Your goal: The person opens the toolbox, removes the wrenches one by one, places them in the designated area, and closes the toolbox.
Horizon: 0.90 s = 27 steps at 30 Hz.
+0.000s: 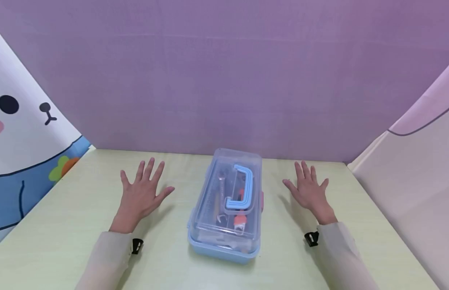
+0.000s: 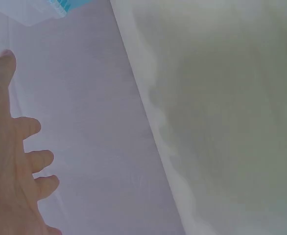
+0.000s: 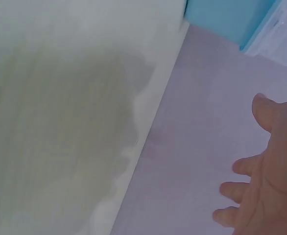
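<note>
Flanking a closed toolbox (image 1: pixel 216 207) — each apart from it — the left hand (image 1: pixel 141 197) and right hand (image 1: pixel 308 191) are spread wide. The toolbox stands lengthwise midway between the tabletop's (image 1: pixel 61 237) left and right edges, its far end near the back edge, a blue handle (image 1: pixel 249 188) on its clear lid (image 1: pixel 210 228).

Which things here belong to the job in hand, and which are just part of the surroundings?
Likely part of the job:
clear-lidded blue box, between the hands
orange-red tool and wrench-like tool, inside it
left hand and right hand, fingers spread, not touching the box

Just surroundings:
pale table
purple backdrop
cartoon-printed panel, at left
</note>
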Tool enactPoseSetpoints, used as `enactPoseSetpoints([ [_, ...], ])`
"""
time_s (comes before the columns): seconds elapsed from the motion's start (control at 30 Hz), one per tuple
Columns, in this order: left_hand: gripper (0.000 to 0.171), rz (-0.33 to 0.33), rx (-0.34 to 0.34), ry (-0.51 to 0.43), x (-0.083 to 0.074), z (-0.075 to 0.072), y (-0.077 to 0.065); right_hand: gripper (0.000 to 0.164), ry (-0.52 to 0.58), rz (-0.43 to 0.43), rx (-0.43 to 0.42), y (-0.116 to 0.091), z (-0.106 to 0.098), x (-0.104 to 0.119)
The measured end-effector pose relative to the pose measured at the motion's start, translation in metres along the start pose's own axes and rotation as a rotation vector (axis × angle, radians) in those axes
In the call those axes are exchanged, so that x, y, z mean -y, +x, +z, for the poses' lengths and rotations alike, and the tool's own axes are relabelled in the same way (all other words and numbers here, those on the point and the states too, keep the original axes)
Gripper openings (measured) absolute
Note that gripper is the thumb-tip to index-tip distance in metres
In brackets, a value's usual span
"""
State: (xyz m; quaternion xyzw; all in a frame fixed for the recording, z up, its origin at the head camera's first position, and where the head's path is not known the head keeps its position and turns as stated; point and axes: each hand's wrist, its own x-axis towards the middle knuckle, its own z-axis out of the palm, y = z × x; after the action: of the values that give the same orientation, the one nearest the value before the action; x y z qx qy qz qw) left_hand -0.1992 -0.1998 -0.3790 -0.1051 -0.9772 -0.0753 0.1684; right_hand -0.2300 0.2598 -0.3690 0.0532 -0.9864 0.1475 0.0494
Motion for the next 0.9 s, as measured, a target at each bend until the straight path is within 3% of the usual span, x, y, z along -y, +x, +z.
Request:
enactPoseSetpoints([
  [0.23, 0.076, 0.003, 0.027, 0.018, -0.002, -0.011, -0.001, 0.079, 0.166, -0.002, 0.083, -0.001, -0.008, 0.011],
  [0.5, 0.075, 0.043, 0.032, 0.005, -0.014, -0.028, 0.0, 0.079, 0.22, 0.002, 0.152, -0.003, -0.016, 0.018],
  [0.67, 0.076, 0.072, 0.045, 0.002, -0.024, -0.037, -0.001, 0.079, 0.37, 0.002, 0.226, -0.003, -0.017, 0.022],
  [0.9, 0.076, 0.147, 0.0, 0.016, -0.042, -0.048, -0.005, 0.079, 0.6, 0.099, 0.366, -0.004, -0.012, 0.029],
])
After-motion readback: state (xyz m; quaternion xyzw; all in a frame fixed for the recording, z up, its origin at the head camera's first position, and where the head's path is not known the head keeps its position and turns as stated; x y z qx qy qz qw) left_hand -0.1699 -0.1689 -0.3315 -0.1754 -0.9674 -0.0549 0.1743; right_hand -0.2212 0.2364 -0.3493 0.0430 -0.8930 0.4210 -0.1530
